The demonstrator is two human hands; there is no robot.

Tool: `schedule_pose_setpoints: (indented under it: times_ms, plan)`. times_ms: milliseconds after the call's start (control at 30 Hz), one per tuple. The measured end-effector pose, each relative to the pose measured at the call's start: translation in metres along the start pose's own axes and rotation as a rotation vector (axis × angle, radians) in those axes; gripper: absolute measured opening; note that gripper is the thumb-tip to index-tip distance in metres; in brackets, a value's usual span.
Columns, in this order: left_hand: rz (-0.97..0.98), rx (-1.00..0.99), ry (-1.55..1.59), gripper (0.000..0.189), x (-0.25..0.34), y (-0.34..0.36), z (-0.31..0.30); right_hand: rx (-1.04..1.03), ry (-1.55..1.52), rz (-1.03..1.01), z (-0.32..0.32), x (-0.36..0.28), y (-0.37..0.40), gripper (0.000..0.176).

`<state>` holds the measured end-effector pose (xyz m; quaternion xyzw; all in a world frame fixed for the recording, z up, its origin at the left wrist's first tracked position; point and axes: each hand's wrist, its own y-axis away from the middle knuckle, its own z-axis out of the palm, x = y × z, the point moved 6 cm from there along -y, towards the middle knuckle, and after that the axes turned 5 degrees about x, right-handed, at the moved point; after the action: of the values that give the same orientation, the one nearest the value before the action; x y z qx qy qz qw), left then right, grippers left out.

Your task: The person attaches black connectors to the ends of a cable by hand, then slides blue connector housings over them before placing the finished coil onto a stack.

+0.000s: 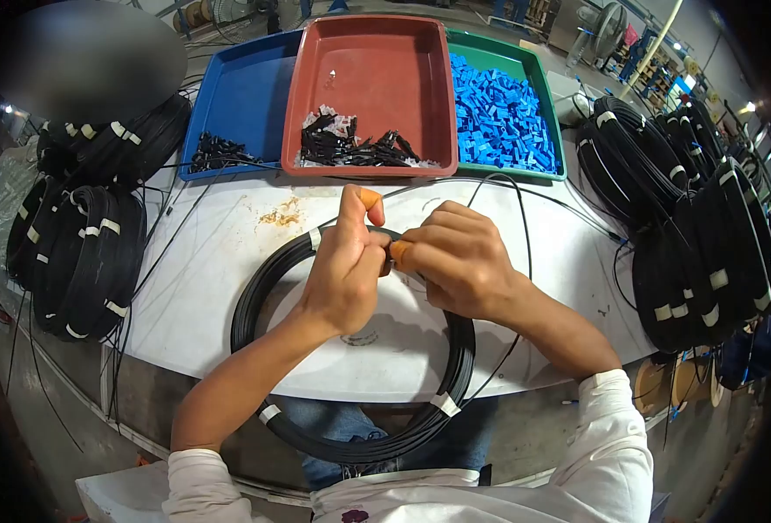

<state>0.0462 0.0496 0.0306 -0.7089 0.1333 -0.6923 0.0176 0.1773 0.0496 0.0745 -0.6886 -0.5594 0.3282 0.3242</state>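
Note:
My left hand (346,275) and my right hand (464,261) meet above the far side of a black cable coil (461,357). Both are closed, fingertips pressed together around something small and dark that the fingers mostly hide. Orange wraps cover my left thumb and a digit of my right hand. White tape bands bind the coil, which lies on the white table (185,322) with its near side hanging over the edge above my lap. A loose black cable (527,235) loops out to the right of my right hand.
Behind the hands stand a red tray (385,78) with small black parts (359,148), a blue tray (246,96) with black pieces (220,150), and a green tray (494,45) of blue plastic pieces (503,118). Taped cable coils are stacked left (80,253) and right (699,261).

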Motion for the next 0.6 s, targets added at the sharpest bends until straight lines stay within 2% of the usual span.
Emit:
schedule_pose_setpoints:
  times_ms: [33,67,100,167,200,233,300,333,367,433,467,500,567,600]
  plan:
    - [0.084,0.048,-0.096,0.032,0.004,0.001,0.000,-0.085,-0.057,0.122,0.002,0.003,-0.004,0.021]
    - [0.168,0.095,-0.190,0.033,0.008,0.003,-0.001,-0.157,-0.088,0.413,0.001,0.011,-0.005,0.020]
    - [0.168,0.089,-0.192,0.033,0.009,0.005,0.001,-0.153,-0.086,0.416,-0.002,0.010,-0.008,0.020]
    - [0.446,0.102,-0.661,0.033,0.025,0.012,0.010,-0.284,-0.336,0.824,0.005,0.025,0.003,0.021]
    - [0.555,0.136,-0.735,0.032,0.027,0.012,0.011,-0.234,-0.410,0.811,0.006,0.027,0.007,0.024]
    - [0.555,0.138,-0.736,0.032,0.023,0.009,0.008,-0.235,-0.411,0.810,0.008,0.029,0.011,0.024]
    - [0.083,0.027,-0.141,0.028,-0.005,-0.004,-0.006,-0.038,-0.243,0.430,-0.002,0.019,0.007,0.024]
    - [-0.100,0.001,0.067,0.025,-0.014,-0.007,-0.006,-0.071,-0.131,0.266,0.000,0.018,0.012,0.025]
    - [-0.098,0.006,0.071,0.025,-0.010,-0.007,-0.006,-0.076,-0.132,0.263,0.004,0.024,0.013,0.025]
    - [-0.283,-0.037,0.304,0.022,-0.012,-0.003,0.002,0.063,0.042,-0.156,0.003,0.006,0.011,0.027]
    - [-0.194,-0.022,0.191,0.024,-0.014,-0.004,-0.001,0.091,0.036,-0.143,0.006,0.003,0.010,0.028]
    - [-0.195,-0.019,0.188,0.024,-0.014,-0.001,0.001,0.093,0.033,-0.144,0.004,0.000,0.008,0.028]
    - [0.025,0.002,0.029,0.027,0.000,0.002,0.005,-0.110,-0.057,0.154,0.001,0.005,-0.004,0.027]
    - [-0.003,0.035,0.017,0.029,0.000,0.002,0.004,-0.210,-0.096,0.353,-0.002,0.008,-0.007,0.028]
